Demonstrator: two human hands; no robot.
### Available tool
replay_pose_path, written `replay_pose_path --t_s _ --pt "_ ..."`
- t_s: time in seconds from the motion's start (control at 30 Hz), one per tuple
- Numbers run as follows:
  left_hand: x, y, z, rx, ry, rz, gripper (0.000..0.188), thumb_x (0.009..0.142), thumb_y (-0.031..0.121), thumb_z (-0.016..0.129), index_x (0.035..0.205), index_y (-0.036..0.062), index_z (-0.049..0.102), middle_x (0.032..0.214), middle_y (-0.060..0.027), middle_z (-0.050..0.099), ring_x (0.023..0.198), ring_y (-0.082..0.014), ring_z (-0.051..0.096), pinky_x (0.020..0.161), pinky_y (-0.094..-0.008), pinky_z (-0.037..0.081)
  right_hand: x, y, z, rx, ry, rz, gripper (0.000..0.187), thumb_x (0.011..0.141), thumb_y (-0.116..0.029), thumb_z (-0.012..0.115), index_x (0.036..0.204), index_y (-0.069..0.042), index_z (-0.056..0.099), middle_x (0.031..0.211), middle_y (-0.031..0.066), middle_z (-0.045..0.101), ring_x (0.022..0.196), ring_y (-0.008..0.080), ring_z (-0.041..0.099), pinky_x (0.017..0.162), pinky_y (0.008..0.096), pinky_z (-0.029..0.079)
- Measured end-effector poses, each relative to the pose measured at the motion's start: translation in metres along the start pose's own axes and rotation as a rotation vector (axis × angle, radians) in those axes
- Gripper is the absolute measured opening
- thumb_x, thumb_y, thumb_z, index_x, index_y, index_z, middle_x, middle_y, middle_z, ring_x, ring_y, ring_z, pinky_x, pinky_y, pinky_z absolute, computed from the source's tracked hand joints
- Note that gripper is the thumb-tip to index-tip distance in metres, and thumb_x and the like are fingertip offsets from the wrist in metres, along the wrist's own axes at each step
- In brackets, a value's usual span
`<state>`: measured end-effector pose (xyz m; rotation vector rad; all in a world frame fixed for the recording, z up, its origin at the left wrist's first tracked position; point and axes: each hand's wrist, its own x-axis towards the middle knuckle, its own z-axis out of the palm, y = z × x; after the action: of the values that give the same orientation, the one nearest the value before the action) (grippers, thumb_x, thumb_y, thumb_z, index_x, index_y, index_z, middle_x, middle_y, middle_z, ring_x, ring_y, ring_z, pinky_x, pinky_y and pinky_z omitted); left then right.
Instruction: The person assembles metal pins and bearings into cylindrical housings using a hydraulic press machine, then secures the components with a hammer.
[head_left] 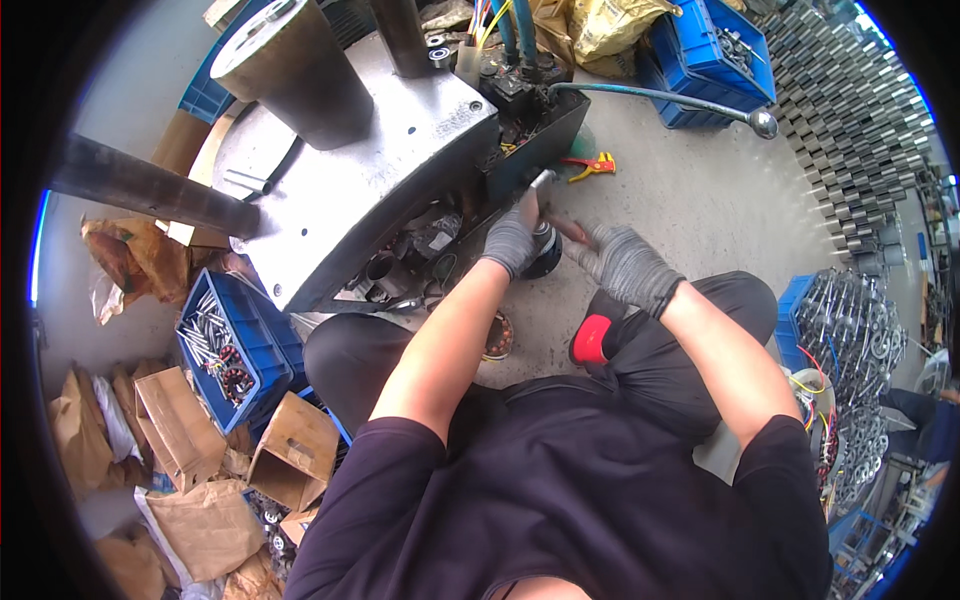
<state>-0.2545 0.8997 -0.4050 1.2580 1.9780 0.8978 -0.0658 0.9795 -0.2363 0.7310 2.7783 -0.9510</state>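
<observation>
My left hand [512, 240], in a grey glove with bare fingertips, closes on a small silver metal piece [543, 180] that points up and away. Opposite it is my right hand [635, 268], gloved alike, its fingers curled and smeared by motion. From these fingers a blurred reddish-brown bar shape reaches toward the left hand; its kind cannot be made out. Below and between both hands, a dark cylindrical part [545, 255] with a silver top stands on the floor, partly hidden by the left hand. Beyond them lie red-and-yellow pliers [592, 167].
A heavy steel press [420, 125] with thick columns stands at the left, its lever [680, 98] reaching right. Blue bins [235, 350] of metal parts flank me. Stacked metal cylinders [840, 110] line the right. A copper-wound ring [498, 335] lies near my left knee.
</observation>
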Motion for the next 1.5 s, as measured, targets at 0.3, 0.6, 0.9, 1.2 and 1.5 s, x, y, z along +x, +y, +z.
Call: replay_pose_path --t_s 0.3,0.6,0.9,1.2,1.5 --pt "0.015 -0.002 -0.004 0.348 0.006 -0.046 0.035 0.097 0.026 0.062 0.129 0.0109 0.063 0.128 -0.0227 0.066 0.114 -0.0413 0.067 0.096 -0.0492 0.055 0.006 0.002 0.022 -0.121 -0.076 0.109 0.044 0.102 -0.023 0.062 0.139 0.001 0.053 0.103 0.0312 0.070 0.101 0.0494 0.069 0.085 0.0506 0.056" --pt "0.001 0.018 -0.017 0.222 -0.042 -0.177 0.050 0.099 0.029 0.053 0.144 0.0089 0.054 0.128 -0.0281 0.067 0.115 -0.0439 0.067 0.098 -0.0494 0.052 -0.001 -0.027 -0.024 0.022 0.238 -0.184 0.040 0.101 -0.033 0.064 0.129 -0.005 0.059 0.089 0.0273 0.069 0.092 0.0481 0.069 0.079 0.0537 0.055" --pt "-0.015 0.041 -0.022 0.214 0.143 0.012 0.042 0.091 0.033 0.067 0.124 0.0068 0.070 0.112 -0.0247 0.073 0.110 -0.0391 0.071 0.093 -0.0467 0.056 0.013 0.022 0.024 -0.090 0.032 0.005 0.045 0.101 -0.040 0.062 0.127 -0.004 0.058 0.090 0.0287 0.069 0.091 0.0497 0.068 0.079 0.0554 0.055" --pt "0.004 0.014 0.006 0.183 0.065 0.010 0.038 0.098 0.034 0.059 0.124 0.0086 0.072 0.125 -0.0220 0.070 0.115 -0.0393 0.068 0.097 -0.0472 0.053 -0.006 0.016 0.030 0.242 0.425 -0.248 0.032 0.101 -0.032 0.062 0.114 -0.003 0.069 0.092 0.0271 0.071 0.087 0.0451 0.071 0.073 0.0499 0.055" --pt "0.023 -0.046 0.032 -0.118 0.143 0.023 0.031 0.081 0.019 0.079 0.108 0.0063 0.070 0.108 -0.0120 0.070 0.102 -0.0286 0.069 0.087 -0.0410 0.054 -0.007 0.022 0.046 0.229 0.318 -0.152 0.033 0.097 -0.029 0.063 0.122 -0.007 0.065 0.104 0.0244 0.072 0.101 0.0435 0.070 0.087 0.0531 0.054"
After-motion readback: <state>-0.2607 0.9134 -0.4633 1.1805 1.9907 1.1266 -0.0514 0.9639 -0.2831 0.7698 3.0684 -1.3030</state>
